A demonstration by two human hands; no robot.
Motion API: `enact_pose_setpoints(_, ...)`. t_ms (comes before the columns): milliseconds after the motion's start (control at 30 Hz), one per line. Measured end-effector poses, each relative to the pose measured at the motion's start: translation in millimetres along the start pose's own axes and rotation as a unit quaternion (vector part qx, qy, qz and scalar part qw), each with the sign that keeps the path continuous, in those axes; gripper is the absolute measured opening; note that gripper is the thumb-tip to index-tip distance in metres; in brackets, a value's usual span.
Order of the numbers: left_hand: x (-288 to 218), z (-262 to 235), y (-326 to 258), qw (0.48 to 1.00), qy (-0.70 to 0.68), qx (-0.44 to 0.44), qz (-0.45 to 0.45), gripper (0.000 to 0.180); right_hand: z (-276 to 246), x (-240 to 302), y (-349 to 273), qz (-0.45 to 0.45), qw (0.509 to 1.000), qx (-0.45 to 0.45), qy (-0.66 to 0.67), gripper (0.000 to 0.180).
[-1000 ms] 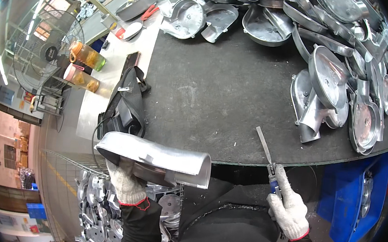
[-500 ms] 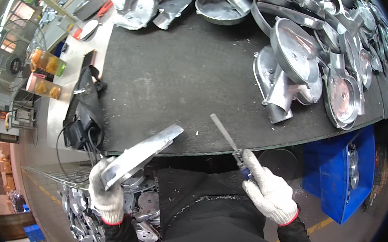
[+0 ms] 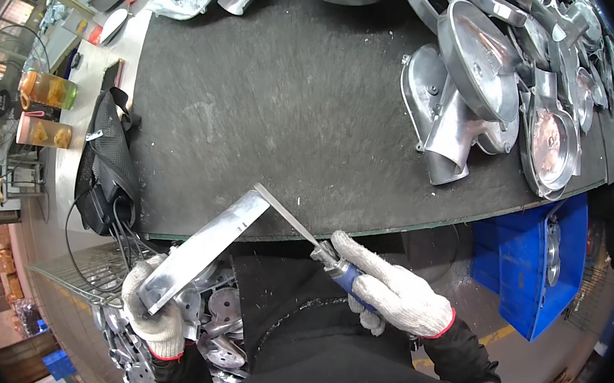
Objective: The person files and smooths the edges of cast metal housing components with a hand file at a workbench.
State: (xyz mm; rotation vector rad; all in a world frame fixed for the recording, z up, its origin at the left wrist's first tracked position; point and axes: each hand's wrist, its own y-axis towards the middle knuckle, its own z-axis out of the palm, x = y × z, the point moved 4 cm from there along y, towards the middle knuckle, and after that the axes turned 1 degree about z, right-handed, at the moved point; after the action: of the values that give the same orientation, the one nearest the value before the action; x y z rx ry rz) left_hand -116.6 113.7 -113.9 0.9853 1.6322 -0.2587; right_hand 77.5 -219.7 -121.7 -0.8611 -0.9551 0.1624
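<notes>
My left hand (image 3: pixel 156 323), in a white knit glove with a red cuff, is closed around one end of a silvery cast metal housing (image 3: pixel 203 250), held edge-up and slanting away to the right. My right hand (image 3: pixel 401 295), gloved alike, grips the blue handle (image 3: pixel 348 280) of a file, its forefinger stretched along the tool. The flat file blade (image 3: pixel 288 216) points up and left, its tip at the far end of the housing, seemingly touching it. The fingers under the handle are partly hidden.
A dark-topped workbench (image 3: pixel 255 111) curves in front of me, with piled metal housings (image 3: pixel 482 60) at the right and far edge. A black mesh bag (image 3: pixel 110 156) and drink bottles (image 3: pixel 44 132) stand left. Below are a wire basket of castings (image 3: pixel 223 310) and a blue bin (image 3: pixel 509 265).
My right hand has moved left with the file, bringing the blade to the housing's far end. My left hand has shifted slightly left and turned the housing. The whole view has shifted.
</notes>
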Motion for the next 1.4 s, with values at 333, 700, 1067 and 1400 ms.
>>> enact_pose_setpoints(333, -0.6, -3.7, 7.7, 0.992, 0.108, 0.019, 0.056, 0.051, 5.2, 5.2, 1.3, -0.047, 0.995, -0.006, -0.087, 0.064)
enact_pose_setpoints(700, 4.6, -9.1, 8.9, 0.977, 0.203, 0.009, 0.070, 0.033, 13.9, 3.7, -2.2, -0.078, 0.990, 0.014, -0.119, 0.067)
enact_pose_setpoints(1067, 1.0, -9.3, 3.5, 0.969, 0.239, -0.037, 0.057, 0.048, 17.8, -2.0, 4.7, -0.123, 0.968, -0.021, -0.218, 0.068)
enact_pose_setpoints(1400, -10.4, 2.0, 7.1, 0.982, 0.183, 0.008, 0.042, 0.039, 25.3, 7.8, -7.4, -0.054, 0.992, 0.028, -0.110, 0.068)
